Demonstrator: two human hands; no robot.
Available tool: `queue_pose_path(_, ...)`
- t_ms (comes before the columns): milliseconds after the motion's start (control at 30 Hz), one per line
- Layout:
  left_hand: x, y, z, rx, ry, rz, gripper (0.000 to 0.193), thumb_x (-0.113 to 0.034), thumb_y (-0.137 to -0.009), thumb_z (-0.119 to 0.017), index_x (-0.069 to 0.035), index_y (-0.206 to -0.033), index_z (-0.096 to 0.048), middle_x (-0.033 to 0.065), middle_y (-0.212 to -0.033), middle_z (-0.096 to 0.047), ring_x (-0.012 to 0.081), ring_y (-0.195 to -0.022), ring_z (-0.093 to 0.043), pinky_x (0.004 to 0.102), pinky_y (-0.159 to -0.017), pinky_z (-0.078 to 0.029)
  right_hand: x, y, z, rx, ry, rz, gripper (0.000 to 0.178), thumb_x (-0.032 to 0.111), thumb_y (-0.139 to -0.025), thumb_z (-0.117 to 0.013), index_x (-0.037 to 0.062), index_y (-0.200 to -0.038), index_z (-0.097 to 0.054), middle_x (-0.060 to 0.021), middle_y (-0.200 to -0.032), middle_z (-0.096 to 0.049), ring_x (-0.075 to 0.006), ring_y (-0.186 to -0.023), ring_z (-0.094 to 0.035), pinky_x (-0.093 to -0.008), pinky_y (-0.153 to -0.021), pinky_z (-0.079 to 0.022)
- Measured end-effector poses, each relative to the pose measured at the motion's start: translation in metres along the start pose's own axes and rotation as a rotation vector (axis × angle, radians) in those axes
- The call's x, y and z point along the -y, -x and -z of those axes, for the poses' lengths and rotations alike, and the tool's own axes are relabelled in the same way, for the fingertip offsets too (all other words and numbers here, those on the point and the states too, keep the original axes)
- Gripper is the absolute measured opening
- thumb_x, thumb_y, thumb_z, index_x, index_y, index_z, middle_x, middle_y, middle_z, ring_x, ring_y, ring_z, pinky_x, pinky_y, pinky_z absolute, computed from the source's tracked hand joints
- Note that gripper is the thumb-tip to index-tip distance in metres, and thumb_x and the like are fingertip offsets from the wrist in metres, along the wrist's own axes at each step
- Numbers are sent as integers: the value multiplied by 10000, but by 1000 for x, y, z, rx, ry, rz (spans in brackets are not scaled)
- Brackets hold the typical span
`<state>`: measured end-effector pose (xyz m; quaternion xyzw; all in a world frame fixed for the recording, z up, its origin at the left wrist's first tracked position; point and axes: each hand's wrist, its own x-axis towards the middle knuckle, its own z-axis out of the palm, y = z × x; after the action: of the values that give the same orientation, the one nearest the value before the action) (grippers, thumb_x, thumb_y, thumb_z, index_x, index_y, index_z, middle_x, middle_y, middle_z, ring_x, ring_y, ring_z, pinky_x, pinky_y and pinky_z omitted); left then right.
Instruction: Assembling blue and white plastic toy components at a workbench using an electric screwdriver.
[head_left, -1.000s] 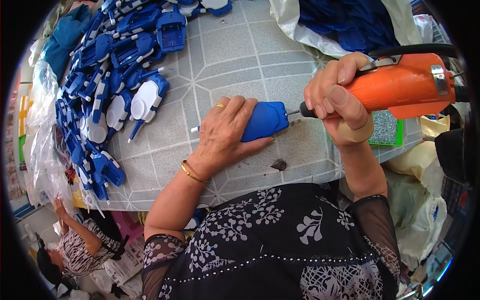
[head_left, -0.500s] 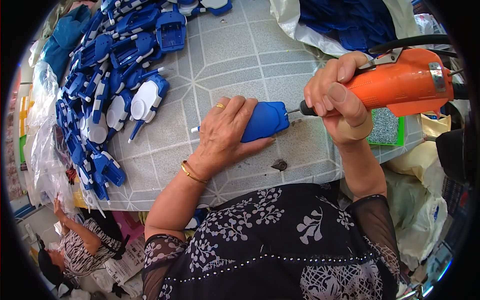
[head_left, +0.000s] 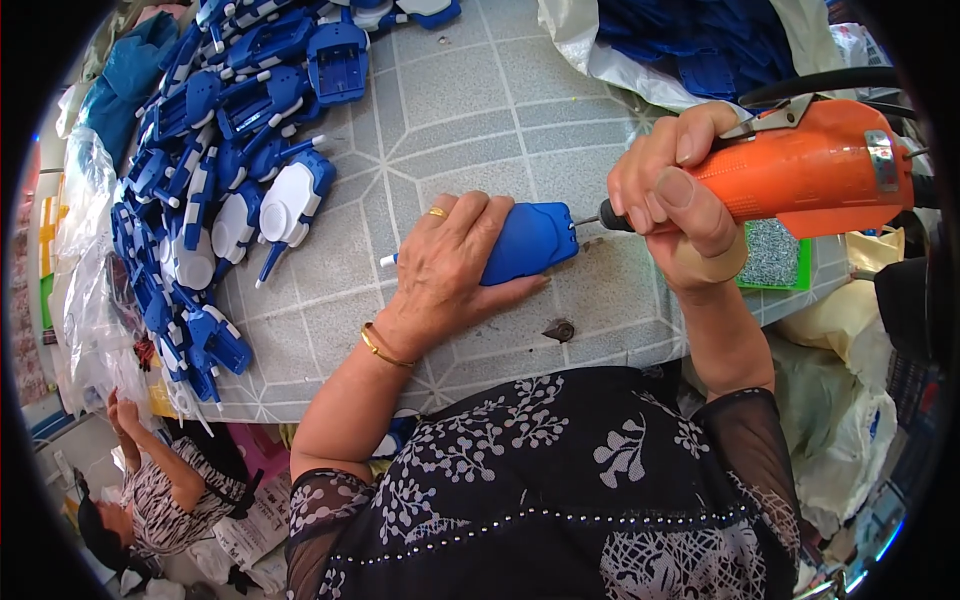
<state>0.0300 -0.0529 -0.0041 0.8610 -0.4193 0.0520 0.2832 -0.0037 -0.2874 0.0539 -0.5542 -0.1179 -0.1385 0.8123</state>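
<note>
Under my left hand point(head_left: 450, 258) a blue plastic housing point(head_left: 530, 243) lies on the table, gripped between thumb and fingers. A short white tip sticks out of it on the left. My right hand point(head_left: 678, 190) is wrapped round an orange electric screwdriver point(head_left: 800, 165), held sideways. Its thin bit point(head_left: 588, 220) points left and meets the right end of the housing, where small prongs show. Whether a screw sits at the bit's tip is too small to tell. A small dark pointed piece point(head_left: 558, 330) lies on the table near my left thumb.
Many blue and white plastic assemblies point(head_left: 290, 205) are heaped at the left. A white bag point(head_left: 575, 50) of blue parts stands at the far right. Beside my right wrist is a green tray point(head_left: 803, 262) of small metal screws. Another person point(head_left: 175, 490) is at lower left.
Both my hands, the housing and the screwdriver stay almost in place. At lower left, the other person's hands have shifted slightly.
</note>
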Motion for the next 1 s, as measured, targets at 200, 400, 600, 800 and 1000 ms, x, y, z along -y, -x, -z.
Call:
queue_pose_path(200, -1, -1, 1, 6, -2, 4, 757, -367, -669, -927, -12, -1279, -653, 142, -1113, -654, 358, -943, -642, 439, -834, -541, -3, 0, 2, 14, 18, 1, 293, 103, -923, -699, 141, -1060, -443, -12, -747, -500, -129, -598, -509, -336, -662, -470)
queue_pose_path(400, -1, 0, 1, -8, 9, -1, 752, -360, -664, -932, -6, -1267, -657, 145, -1106, -659, 355, -936, -649, 437, -834, -542, -1, 1, 1, 46, 33, 4, 298, 101, -928, -699, 144, -1069, -440, -13, -760, -505, -128, -597, -515, -338, -666, -480)
queue_pose_path(600, -1, -1, 2, 3, 1, 2, 757, -367, -665, -932, -15, -1274, -653, 138, -1103, -657, 350, -936, -646, 436, -827, -541, -4, 2, 1, 89, 96, -11, 311, 104, -933, -710, 153, -1077, -439, -18, -775, -514, -130, -597, -518, -338, -673, -487)
queue_pose_path(800, -2, -1, 2, 15, -10, -8, 748, -367, -679, -922, -22, -1282, -646, 130, -1105, -648, 342, -940, -631, 429, -822, -531, -6, 5, 1, 65, 86, -18, 310, 102, -937, -708, 158, -1067, -432, -18, -769, -515, -126, -590, -513, -333, -668, -486)
queue_pose_path(1000, -1, -1, 1, 9, -37, -28, 721, -405, -717, -891, -32, -1273, -626, 109, -1077, -610, 311, -937, -610, 423, -798, -528, -9, 3, 0, 118, 120, 27, 284, 98, -941, -683, 164, -1022, -418, -9, -716, -495, -114, -547, -485, -322, -624, -474)
